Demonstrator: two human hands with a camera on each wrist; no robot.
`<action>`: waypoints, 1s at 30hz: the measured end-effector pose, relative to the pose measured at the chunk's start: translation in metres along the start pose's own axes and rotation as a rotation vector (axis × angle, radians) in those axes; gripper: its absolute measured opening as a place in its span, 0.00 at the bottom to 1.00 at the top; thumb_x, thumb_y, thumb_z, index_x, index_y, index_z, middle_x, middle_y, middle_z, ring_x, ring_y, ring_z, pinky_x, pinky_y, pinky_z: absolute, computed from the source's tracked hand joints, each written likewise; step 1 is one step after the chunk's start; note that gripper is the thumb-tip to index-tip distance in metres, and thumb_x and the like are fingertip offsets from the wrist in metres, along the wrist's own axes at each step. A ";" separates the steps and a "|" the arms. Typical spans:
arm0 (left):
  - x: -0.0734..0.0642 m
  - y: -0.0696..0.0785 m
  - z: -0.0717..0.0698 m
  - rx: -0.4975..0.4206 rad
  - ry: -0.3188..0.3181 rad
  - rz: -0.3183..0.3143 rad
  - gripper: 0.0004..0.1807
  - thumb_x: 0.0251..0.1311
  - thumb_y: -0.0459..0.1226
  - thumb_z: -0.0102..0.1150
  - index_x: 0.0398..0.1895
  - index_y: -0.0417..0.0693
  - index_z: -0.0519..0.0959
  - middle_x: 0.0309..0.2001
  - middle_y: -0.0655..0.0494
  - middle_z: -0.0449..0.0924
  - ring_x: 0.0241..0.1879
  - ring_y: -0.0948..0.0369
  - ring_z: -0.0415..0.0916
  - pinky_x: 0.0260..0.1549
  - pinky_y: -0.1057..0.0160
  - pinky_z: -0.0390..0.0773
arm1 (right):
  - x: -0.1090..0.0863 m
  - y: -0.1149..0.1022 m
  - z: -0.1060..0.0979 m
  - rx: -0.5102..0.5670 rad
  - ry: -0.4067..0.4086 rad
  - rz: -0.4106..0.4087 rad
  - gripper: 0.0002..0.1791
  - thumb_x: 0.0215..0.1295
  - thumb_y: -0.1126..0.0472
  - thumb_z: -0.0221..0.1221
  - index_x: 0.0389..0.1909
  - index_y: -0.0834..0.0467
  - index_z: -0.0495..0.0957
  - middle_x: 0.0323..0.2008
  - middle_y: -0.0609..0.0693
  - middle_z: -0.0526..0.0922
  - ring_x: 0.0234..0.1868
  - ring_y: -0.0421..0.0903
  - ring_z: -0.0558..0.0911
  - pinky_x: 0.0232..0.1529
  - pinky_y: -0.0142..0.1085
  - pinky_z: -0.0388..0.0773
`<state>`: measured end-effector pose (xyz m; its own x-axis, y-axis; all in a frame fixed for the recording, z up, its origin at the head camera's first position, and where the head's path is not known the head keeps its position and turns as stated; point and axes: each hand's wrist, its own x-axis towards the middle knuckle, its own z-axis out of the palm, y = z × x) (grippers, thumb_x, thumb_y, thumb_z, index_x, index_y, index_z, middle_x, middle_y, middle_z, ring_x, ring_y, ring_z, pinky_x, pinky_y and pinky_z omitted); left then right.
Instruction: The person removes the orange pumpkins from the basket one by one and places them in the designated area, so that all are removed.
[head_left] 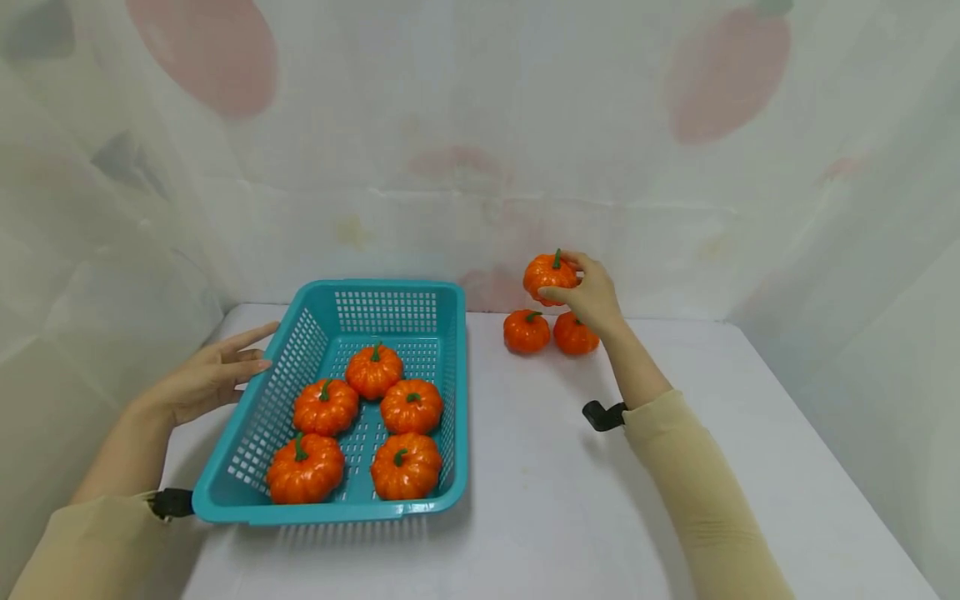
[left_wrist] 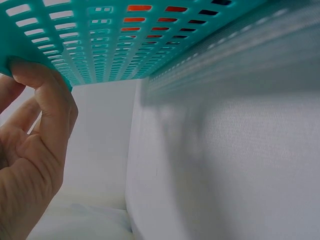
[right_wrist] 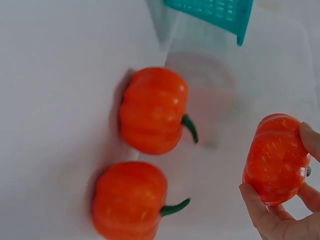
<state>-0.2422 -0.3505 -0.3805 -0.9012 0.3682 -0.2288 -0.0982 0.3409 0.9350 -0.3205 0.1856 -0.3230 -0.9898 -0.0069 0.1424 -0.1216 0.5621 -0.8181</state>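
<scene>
My right hand [head_left: 594, 293] holds an orange pumpkin [head_left: 550, 280] with a green stem, raised above the table, thumb and fingers round its sides. Just below it, a small pumpkin [head_left: 527, 332] and another pumpkin [head_left: 575, 335] rest on the table; the right wrist view shows both, stems toward the curtain. My left hand [head_left: 213, 375] is at the left side of a teal plastic basket [head_left: 463, 392], its fingertips against the outside of the rim. Inside the basket sit several pumpkins [head_left: 406, 467]. From the left wrist, the perforated basket wall [left_wrist: 107, 55] shows, with fingers at its rim.
A white table [head_left: 555, 517] carries everything. Behind it hangs a pale curtain [head_left: 360, 150] with faded red shapes, and sheets close in both sides. A black wrist mount [head_left: 604, 415] sits at my right sleeve; another mount [head_left: 172, 503] lies close to the basket's near left corner.
</scene>
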 end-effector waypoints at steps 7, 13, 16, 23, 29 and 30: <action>-0.001 -0.001 0.000 -0.001 -0.002 -0.004 0.40 0.75 0.38 0.46 0.81 0.55 0.37 0.52 0.71 0.77 0.49 0.66 0.81 0.47 0.58 0.83 | -0.004 0.025 -0.017 -0.036 0.031 0.044 0.42 0.61 0.54 0.67 0.74 0.52 0.60 0.71 0.61 0.63 0.70 0.61 0.66 0.69 0.55 0.68; -0.001 0.000 0.001 0.000 0.000 0.000 0.39 0.75 0.38 0.46 0.81 0.54 0.37 0.51 0.69 0.78 0.49 0.65 0.81 0.47 0.58 0.84 | -0.006 0.045 -0.029 -0.062 0.073 0.063 0.42 0.62 0.54 0.66 0.74 0.56 0.59 0.71 0.63 0.64 0.71 0.62 0.64 0.69 0.58 0.66; -0.001 0.001 0.001 0.004 0.005 -0.002 0.40 0.75 0.38 0.46 0.81 0.54 0.37 0.50 0.69 0.78 0.49 0.65 0.81 0.47 0.58 0.84 | -0.006 0.056 -0.032 -0.070 0.101 0.074 0.42 0.62 0.55 0.66 0.74 0.57 0.60 0.70 0.64 0.65 0.71 0.62 0.65 0.69 0.57 0.67; -0.001 0.001 0.001 0.008 0.007 -0.009 0.40 0.75 0.39 0.46 0.81 0.55 0.37 0.50 0.69 0.78 0.49 0.66 0.81 0.48 0.57 0.84 | -0.008 0.077 -0.040 -0.070 0.168 0.123 0.41 0.61 0.57 0.66 0.73 0.59 0.61 0.69 0.66 0.65 0.71 0.64 0.65 0.70 0.56 0.66; -0.001 0.000 0.000 0.007 0.010 -0.015 0.40 0.75 0.39 0.46 0.81 0.54 0.37 0.50 0.68 0.78 0.48 0.66 0.80 0.47 0.57 0.84 | -0.010 0.094 -0.048 -0.102 0.182 0.159 0.41 0.62 0.56 0.66 0.74 0.59 0.60 0.70 0.68 0.64 0.71 0.66 0.64 0.71 0.58 0.65; -0.001 0.001 0.001 0.007 0.010 -0.015 0.40 0.75 0.39 0.46 0.81 0.54 0.37 0.50 0.68 0.78 0.48 0.66 0.80 0.47 0.57 0.84 | -0.011 0.097 -0.049 -0.108 0.182 0.165 0.41 0.62 0.56 0.66 0.74 0.60 0.59 0.70 0.69 0.64 0.71 0.66 0.64 0.70 0.59 0.65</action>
<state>-0.2413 -0.3502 -0.3799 -0.9037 0.3542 -0.2405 -0.1090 0.3529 0.9293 -0.3182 0.2812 -0.3765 -0.9647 0.2357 0.1175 0.0589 0.6281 -0.7759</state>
